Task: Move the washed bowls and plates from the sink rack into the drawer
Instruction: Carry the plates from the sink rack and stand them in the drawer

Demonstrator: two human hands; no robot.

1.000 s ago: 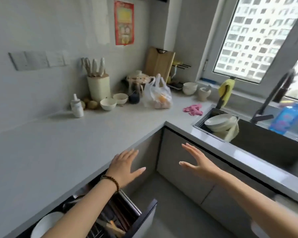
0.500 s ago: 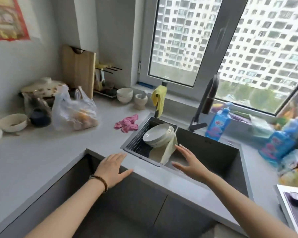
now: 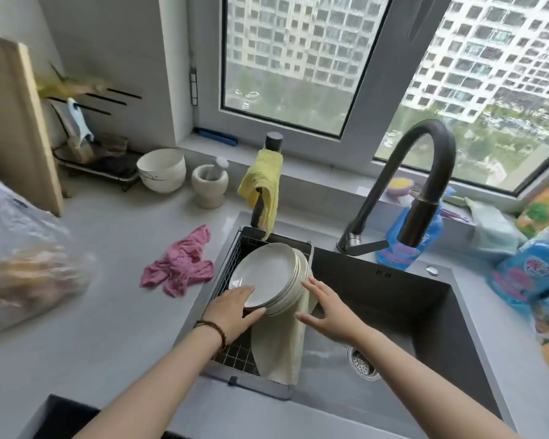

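Note:
A stack of white plates (image 3: 271, 274) leans tilted in the wire sink rack (image 3: 232, 258) at the left end of the dark sink (image 3: 393, 299). My left hand (image 3: 233, 308) lies at the stack's lower left edge, fingertips touching the top plate's rim, fingers spread. My right hand (image 3: 328, 308) is beside the stack's lower right edge, fingers apart, close to the plates or just touching them. A cream cloth (image 3: 279, 346) hangs over the rack's edge under the plates. The drawer is out of view.
A black faucet (image 3: 425, 185) arches over the sink. A pink rag (image 3: 181, 264) lies left of the rack, and a yellow cloth (image 3: 260, 188) hangs behind it. White bowls (image 3: 162, 169) and a mortar (image 3: 210, 185) stand by the window sill. Blue bottles (image 3: 406, 236) crowd the right.
My view swung from the open drawer to the sink. Both hands travelled forward from above the counter edge to either side of the plate stack in the rack.

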